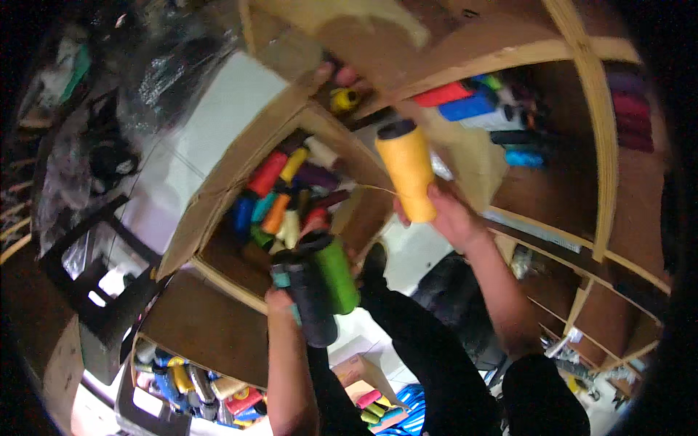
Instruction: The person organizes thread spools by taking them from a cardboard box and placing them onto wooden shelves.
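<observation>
In the head view, your right hand (445, 212) has its grip clamped around the lower end of a yellow thread spool (408, 171), holding it upright and raised in front of the wooden shelf (596, 109), with a thin strand of thread trailing off to the left from its side. Your left hand (285, 296) has its grip closed on a bundle of spools held together: a green spool (339, 275) on the right, a black spool (313, 309) beside it and a teal one (281, 276) only partly showing, all pressed together so one hand can carry them. Just behind that bundle sits an open compartment (218, 211) packed with mixed spools in red, orange, yellow, purple and blue, lying every way. Higher up, another shelf holds a row of spools (472, 102), red and blue among them, lying on their sides. A third hand (336, 74), not yours, reaches in at the top near a small yellow spool (342, 98). Down at the lower left, a dark crate (131, 396) holds more spools, and your dark trouser legs stand over a pale tiled floor (218, 109).
</observation>
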The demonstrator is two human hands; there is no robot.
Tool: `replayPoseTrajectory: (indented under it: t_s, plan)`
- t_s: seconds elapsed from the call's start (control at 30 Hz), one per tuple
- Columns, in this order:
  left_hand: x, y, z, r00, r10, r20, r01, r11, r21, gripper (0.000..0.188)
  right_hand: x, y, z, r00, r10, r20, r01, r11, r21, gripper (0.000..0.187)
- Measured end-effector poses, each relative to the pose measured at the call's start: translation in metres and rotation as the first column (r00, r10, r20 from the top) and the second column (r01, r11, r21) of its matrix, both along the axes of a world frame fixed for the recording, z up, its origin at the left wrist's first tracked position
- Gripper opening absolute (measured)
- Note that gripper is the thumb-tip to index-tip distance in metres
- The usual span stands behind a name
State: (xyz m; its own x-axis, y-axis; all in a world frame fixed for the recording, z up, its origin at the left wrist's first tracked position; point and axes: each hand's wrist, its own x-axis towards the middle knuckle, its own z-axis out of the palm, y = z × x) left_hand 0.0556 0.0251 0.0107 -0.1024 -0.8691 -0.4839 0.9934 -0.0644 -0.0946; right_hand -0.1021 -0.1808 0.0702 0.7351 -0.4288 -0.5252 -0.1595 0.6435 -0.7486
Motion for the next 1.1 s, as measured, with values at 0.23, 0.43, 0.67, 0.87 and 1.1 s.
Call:
replayPoseTrajectory:
  t_s: [0.23,0.43,0.67,0.87,1.1]
  plan:
    - [-0.014,-0.018,0.008,0.981,-0.027,0.190,0.025,1.000,0.011,0.116,-0.118,-0.009,0.028,0.542,-0.569,-0.618,0.131,0.784,-0.607,0.052]
    - [-0.024,-0.022,-0.003,0.983,0.009,0.185,0.022,0.986,-0.165,0.114,-0.163,-0.068,0.026,0.289,-0.717,-0.634,-0.494,0.456,-0.741,0.051]
    - [-0.037,-0.016,-0.005,0.986,-0.056,0.155,0.060,0.998,-0.017,0.107,-0.164,-0.122,0.011,0.260,-0.752,-0.606,-0.664,0.317,-0.678,0.048]
    - [-0.039,-0.009,-0.014,0.988,-0.090,0.124,0.096,0.995,-0.038,0.102,-0.167,-0.133,0.011,0.266,-0.763,-0.589,-0.725,0.245,-0.644,0.055]
    - [-0.044,-0.011,-0.016,0.983,-0.088,0.158,0.091,0.996,-0.012,0.099,-0.135,-0.084,0.026,0.438,-0.831,-0.342,-0.600,0.013,-0.800,0.048]
